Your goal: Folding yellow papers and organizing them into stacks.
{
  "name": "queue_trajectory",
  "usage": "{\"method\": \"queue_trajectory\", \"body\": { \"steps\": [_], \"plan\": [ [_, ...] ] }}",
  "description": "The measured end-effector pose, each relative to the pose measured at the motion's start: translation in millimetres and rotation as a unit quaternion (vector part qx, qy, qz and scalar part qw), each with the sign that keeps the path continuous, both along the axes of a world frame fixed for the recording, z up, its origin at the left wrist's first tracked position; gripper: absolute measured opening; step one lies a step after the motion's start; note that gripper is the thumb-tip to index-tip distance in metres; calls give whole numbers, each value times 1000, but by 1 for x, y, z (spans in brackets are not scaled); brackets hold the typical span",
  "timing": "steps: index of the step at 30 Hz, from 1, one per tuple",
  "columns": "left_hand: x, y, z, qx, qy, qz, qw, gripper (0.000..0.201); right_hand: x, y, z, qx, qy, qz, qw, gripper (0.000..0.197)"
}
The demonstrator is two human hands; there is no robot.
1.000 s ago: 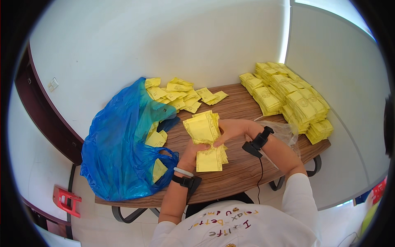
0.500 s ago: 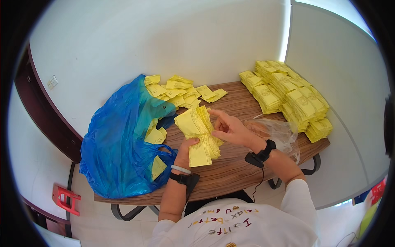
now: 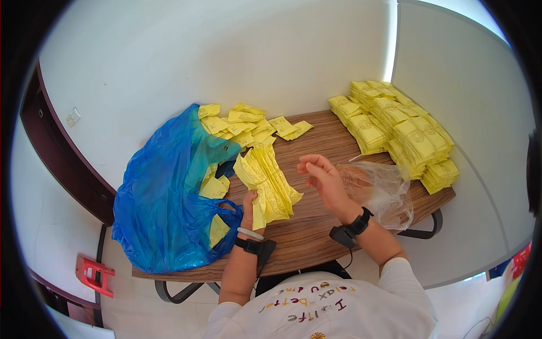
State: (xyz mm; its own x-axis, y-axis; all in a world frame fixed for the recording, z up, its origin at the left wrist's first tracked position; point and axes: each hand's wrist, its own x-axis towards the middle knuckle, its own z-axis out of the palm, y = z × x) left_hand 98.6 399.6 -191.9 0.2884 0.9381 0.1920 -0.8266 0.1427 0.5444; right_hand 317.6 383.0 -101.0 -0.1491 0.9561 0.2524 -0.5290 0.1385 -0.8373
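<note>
My left hand [image 3: 251,202] is closed around one side of a thick bundle of yellow paper packets [image 3: 269,183], held above the table. The bundle is tilted, so the packets' layered edges face up, and it looks drawn in across its middle. To the right of it, apart from the packets, my right hand [image 3: 326,179] hovers with loosely bent fingers and a gap between thumb and fingers. Nothing shows in that hand. Loose yellow packets [image 3: 243,127] lie in a heap beyond the bundle, partly beside a big blue plastic bag [image 3: 161,198] on the left.
Stacked yellow packet bundles [image 3: 415,138] rise at the table's right end. A clear plastic bag [image 3: 384,189] lies in front of them. The wood-grain table [image 3: 307,231] stands against a white wall [image 3: 254,51]. A red plastic stool [image 3: 95,276] is on the floor at left.
My right hand has come away from the bundle and moved slightly right. In my left hand, the bundle has turned so that more of its layered edges show.
</note>
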Motion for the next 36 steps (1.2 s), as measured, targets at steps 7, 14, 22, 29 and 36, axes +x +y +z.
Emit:
{"method": "queue_trajectory", "body": {
  "steps": [7, 14, 22, 29, 36],
  "plan": [
    [-1, 1, -1, 33, 10, 21, 999, 70, -25, -41, -23, 164, -273, -103, 942, 14],
    [3, -7, 11, -3, 39, 44, 998, 65, -16, -48, -38, 86, -353, -56, 930, 9],
    [12, -13, 35, -41, 145, 11, 989, 60, 6, 4, -42, 124, -276, -133, 944, 28],
    [41, -7, 15, 21, 326, 144, 934, 51, -19, 31, -58, -119, -86, 92, 985, 54],
    [24, 0, 21, -44, 242, 85, 966, 51, 2, 25, -57, -249, 55, 161, 953, 58]
  ]
}}
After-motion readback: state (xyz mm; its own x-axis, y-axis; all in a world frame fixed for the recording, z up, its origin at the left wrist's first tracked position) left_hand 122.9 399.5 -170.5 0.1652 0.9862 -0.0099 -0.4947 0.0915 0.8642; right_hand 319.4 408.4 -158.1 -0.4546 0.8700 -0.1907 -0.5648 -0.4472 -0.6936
